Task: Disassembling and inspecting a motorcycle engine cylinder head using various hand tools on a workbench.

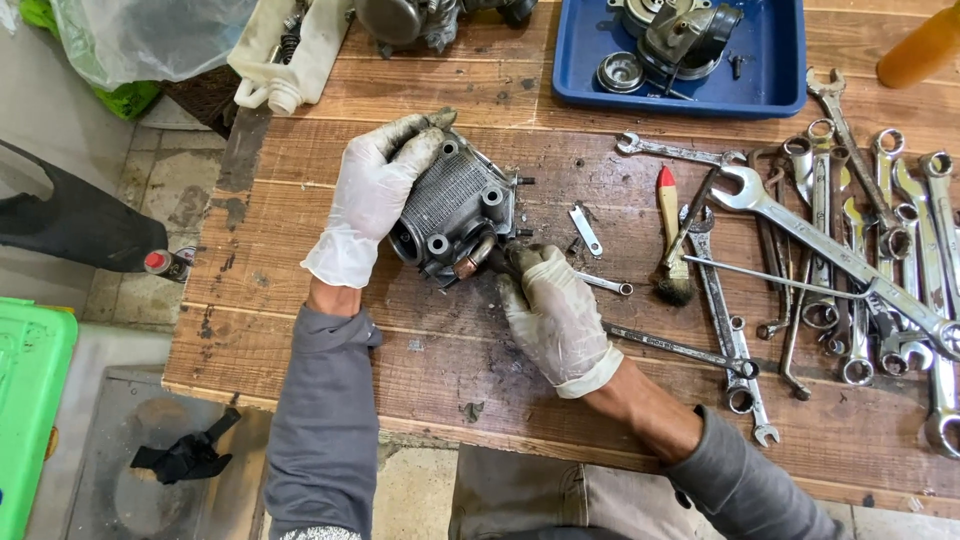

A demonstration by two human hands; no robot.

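Note:
A grey finned metal engine cylinder (455, 205) lies on the wooden workbench (330, 300). My left hand (375, 195), in a dirty white glove, grips its top left side and holds it steady. My right hand (550, 305), also gloved, pinches a small tool or fitting (478, 260) at the cylinder's lower right edge, next to a copper-coloured tube end. The exact thing in my right fingers is too hidden to name.
Several spanners (850, 260) are spread over the bench's right half, with a red-tipped brush (672, 235) and a small flat spanner (586, 230). A blue tray (780, 60) of engine parts stands at the back. A white plastic can (290, 50) is back left; a green crate (30, 400) sits on the floor.

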